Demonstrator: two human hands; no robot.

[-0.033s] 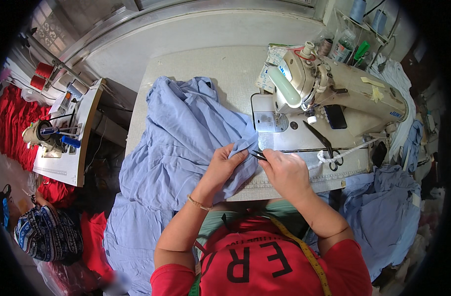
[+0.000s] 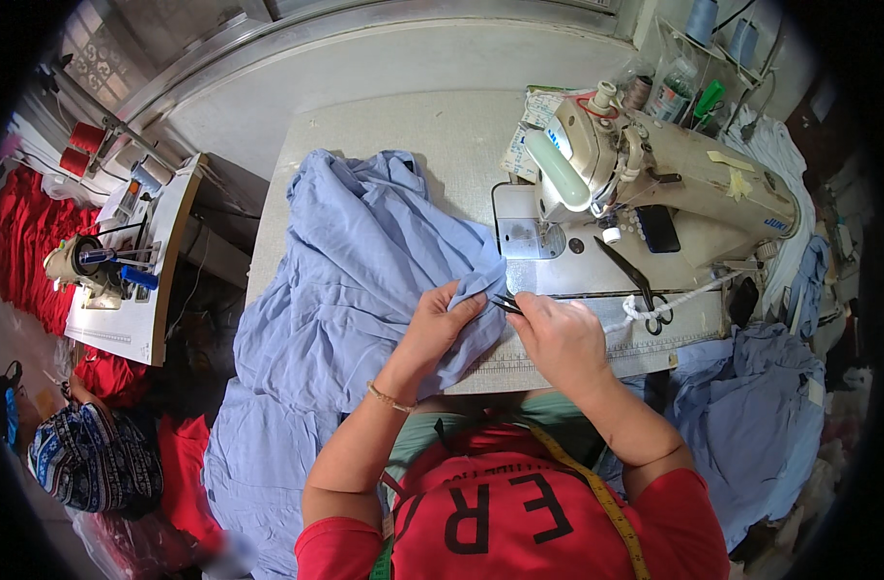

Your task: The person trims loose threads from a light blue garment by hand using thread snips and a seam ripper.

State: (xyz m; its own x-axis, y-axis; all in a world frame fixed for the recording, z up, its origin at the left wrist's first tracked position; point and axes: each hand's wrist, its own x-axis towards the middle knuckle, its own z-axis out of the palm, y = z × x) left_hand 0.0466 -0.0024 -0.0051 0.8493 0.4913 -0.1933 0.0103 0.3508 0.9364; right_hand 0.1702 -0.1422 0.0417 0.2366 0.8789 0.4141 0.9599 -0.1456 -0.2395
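Observation:
A light blue garment (image 2: 350, 261) lies bunched over the table's left half and hangs down past its front edge. My left hand (image 2: 440, 327) pinches a folded edge of it between thumb and fingers. Close beside those fingertips, my right hand (image 2: 563, 340) is closed around small dark thread snips (image 2: 506, 303). The tips of the snips point left at the fabric; whether they touch it I cannot tell. Most of their body is hidden in my right palm.
A sewing machine (image 2: 693, 159) stands at the back right. Black-handled scissors (image 2: 640, 280), a phone (image 2: 658, 229) and a white cord (image 2: 683, 298) lie before it. More blue cloth (image 2: 751, 416) hangs at right. Another person (image 2: 94, 454) sits at far left near a second machine (image 2: 74, 263).

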